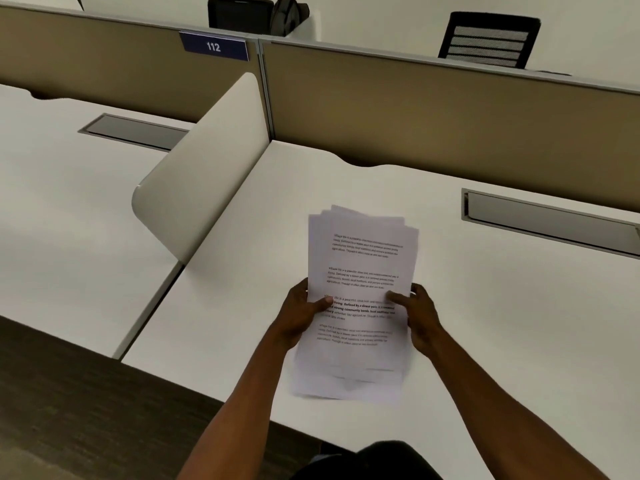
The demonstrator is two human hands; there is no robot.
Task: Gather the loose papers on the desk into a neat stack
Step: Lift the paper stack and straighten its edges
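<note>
A bundle of several white printed papers (360,268) is held over the white desk (242,271), its sheets fanned slightly so corners stick out at the top and bottom. My left hand (301,311) grips the bundle's left edge, thumb on the top sheet. My right hand (417,315) grips the right edge the same way. The lower end of the bundle is blurred. No other loose sheets show on the desk.
A curved white side divider (201,168) stands left of the papers. Tan partition panels (450,116) run along the back, with a "112" sign (213,46). A grey cable tray (550,221) is set into the desk at right. Black chairs (490,39) stand beyond the partition.
</note>
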